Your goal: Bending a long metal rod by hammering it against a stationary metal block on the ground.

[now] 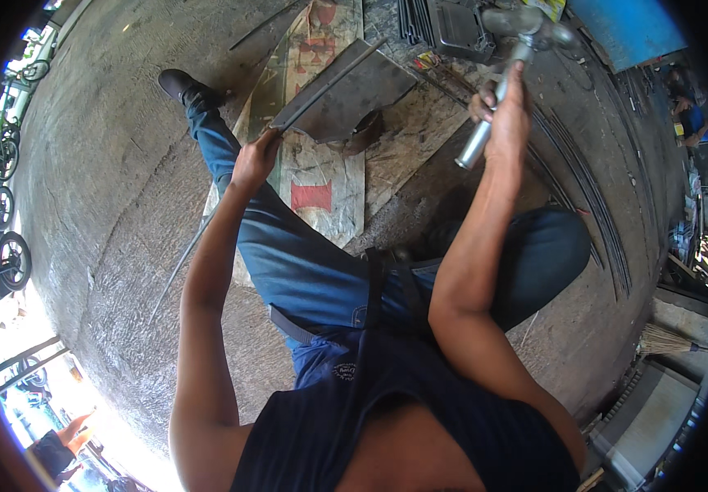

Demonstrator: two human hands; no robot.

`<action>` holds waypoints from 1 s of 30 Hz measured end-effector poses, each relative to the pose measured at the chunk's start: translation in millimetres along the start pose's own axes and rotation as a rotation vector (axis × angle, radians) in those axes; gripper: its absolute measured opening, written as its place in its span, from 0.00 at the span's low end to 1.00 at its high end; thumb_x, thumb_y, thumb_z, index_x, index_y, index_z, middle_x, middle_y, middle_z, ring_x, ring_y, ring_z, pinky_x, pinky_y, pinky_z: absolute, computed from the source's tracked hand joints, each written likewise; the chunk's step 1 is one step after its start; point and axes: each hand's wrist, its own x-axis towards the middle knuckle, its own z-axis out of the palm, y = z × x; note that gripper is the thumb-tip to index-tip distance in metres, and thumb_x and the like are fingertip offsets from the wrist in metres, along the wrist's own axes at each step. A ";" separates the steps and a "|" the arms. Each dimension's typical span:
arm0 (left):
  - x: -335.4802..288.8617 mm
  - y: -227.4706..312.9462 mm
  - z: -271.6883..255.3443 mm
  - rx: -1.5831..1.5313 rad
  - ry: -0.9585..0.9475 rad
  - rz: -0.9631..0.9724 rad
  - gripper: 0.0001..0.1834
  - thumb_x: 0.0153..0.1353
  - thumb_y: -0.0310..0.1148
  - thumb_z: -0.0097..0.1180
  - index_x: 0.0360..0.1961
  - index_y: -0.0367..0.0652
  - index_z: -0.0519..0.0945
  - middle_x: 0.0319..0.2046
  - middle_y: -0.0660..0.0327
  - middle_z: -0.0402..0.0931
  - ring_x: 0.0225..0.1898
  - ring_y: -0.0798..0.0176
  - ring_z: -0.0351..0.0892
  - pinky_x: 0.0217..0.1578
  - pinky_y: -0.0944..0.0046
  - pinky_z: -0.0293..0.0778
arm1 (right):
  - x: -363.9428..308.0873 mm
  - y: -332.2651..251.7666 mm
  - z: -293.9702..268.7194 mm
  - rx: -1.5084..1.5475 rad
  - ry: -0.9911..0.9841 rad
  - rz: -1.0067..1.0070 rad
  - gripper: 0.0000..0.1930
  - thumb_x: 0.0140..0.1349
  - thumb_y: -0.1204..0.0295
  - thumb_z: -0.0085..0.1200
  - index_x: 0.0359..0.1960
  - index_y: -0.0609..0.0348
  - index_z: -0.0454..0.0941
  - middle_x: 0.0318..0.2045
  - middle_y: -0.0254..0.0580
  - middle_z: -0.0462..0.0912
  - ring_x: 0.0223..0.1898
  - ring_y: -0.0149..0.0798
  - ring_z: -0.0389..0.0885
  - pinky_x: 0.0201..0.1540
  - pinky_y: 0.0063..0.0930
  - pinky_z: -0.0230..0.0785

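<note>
My left hand (256, 164) is closed around a long thin metal rod (329, 88), which slants from near my left side up across a dark metal plate (378, 82). The rod's far end lies over the plate's upper edge. Raised at the upper right, my right hand (508, 115) grips a hammer (475, 146) by its silvery tubular handle. The hammer's head is blurred by motion, high above the floor. Beside the plate's near edge sits a short curved brown metal piece (362, 135).
A worn printed sheet (321, 221) lies beneath the plate. Several long thin rods (587, 172) rest on the floor at the right. A dark metal case (456, 33) and a blue panel (624, 29) stand at the far right. Bicycles (6, 262) line the left; a broom (665, 340) lies right.
</note>
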 end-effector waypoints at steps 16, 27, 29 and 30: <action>-17.2 -13.8 13.4 0.034 -0.030 -0.105 0.14 0.61 0.36 0.54 0.45 0.39 0.76 0.35 0.45 0.79 0.39 0.41 0.78 0.38 0.51 0.74 | 4.4 127.3 63.8 -0.448 -0.226 0.236 0.19 0.63 0.53 0.53 0.30 0.57 0.71 0.16 0.26 0.66 0.14 0.20 0.64 0.12 0.16 0.55; -17.1 -15.3 12.8 0.099 -0.133 -0.126 0.13 0.61 0.39 0.54 0.42 0.41 0.78 0.34 0.47 0.80 0.37 0.43 0.79 0.36 0.51 0.74 | 22.8 188.4 54.3 -0.820 -0.193 0.254 0.26 0.62 0.49 0.52 0.25 0.64 0.75 0.16 0.44 0.76 0.17 0.39 0.77 0.23 0.36 0.68; -16.3 -11.5 6.3 0.073 -0.085 -0.071 0.13 0.61 0.41 0.53 0.41 0.45 0.78 0.30 0.46 0.79 0.34 0.41 0.78 0.34 0.48 0.74 | 21.6 183.0 58.2 -0.815 -0.182 0.282 0.27 0.62 0.48 0.51 0.25 0.65 0.75 0.16 0.45 0.76 0.18 0.41 0.77 0.24 0.37 0.68; -16.6 -8.7 2.8 0.072 -0.104 -0.081 0.13 0.61 0.40 0.53 0.41 0.44 0.78 0.30 0.46 0.79 0.34 0.41 0.78 0.33 0.48 0.73 | 21.0 182.1 58.5 -0.811 -0.172 0.302 0.27 0.62 0.47 0.50 0.25 0.66 0.76 0.16 0.46 0.77 0.19 0.43 0.77 0.25 0.38 0.68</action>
